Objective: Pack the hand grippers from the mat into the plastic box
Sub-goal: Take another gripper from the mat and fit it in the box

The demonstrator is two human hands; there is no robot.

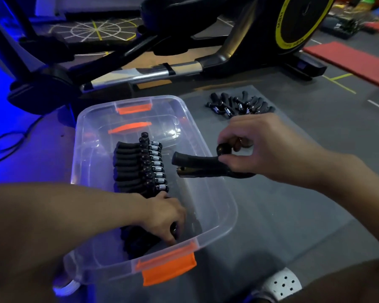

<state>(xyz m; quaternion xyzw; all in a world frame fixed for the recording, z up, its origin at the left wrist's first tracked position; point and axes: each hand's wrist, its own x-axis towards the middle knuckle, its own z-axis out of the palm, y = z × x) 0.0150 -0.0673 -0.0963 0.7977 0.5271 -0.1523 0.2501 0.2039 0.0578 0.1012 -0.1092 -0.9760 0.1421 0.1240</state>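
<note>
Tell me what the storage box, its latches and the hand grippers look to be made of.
The clear rectangular storage box: likely glossy transparent plastic, since the floor shows through its walls. Its orange latches: opaque plastic, matte-looking. The black hand grippers in a row inside: handles look like soft foam or rubber, dull and non-reflective; their coiled springs glint silver, so probably bare metal. The gripper in the right hand looks the same.

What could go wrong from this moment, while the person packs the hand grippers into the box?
1. The right hand holds a hand gripper above the plastic box rim; it might catch the wall when lowered.
2. The left hand presses on the packed row of upright grippers; if it lets go, the row may tip over.
3. A pile remains on the mat, far from the box, so a reach could nudge the box.
</note>
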